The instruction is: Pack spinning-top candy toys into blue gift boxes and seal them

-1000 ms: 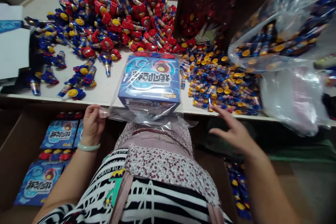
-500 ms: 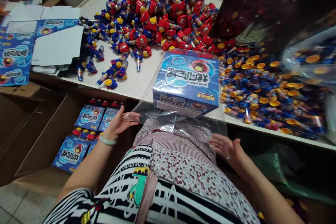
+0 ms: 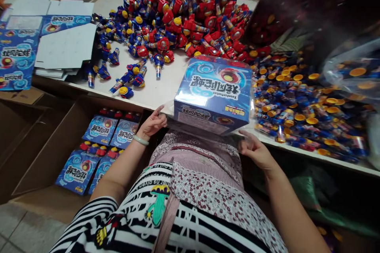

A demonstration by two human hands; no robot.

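A blue printed display box (image 3: 213,91) stands at the table's front edge, with red toy tops showing along its far side. Around it is a clear plastic bag (image 3: 168,110), its mouth facing me and gathered in at the box's near side. My left hand (image 3: 152,124), with a pale bangle at the wrist, pinches the bag's left edge. At the other side, my right hand (image 3: 254,149) has curled fingers closed on the bag's right edge. The thin film between the hands is hard to make out.
Behind the box rises a heap of red and blue toys (image 3: 202,16). Many small blue tubes with yellow ends (image 3: 299,106) lie to the right. Flat printed cartons (image 3: 63,49) are stacked at left. Below, an open cardboard box (image 3: 44,154) holds several filled blue boxes (image 3: 77,170).
Both hands have gone from spread fingers to a closed grip on the bag's edges. My left hand moved up and right toward the box; the bag's mouth is drawn in closer.
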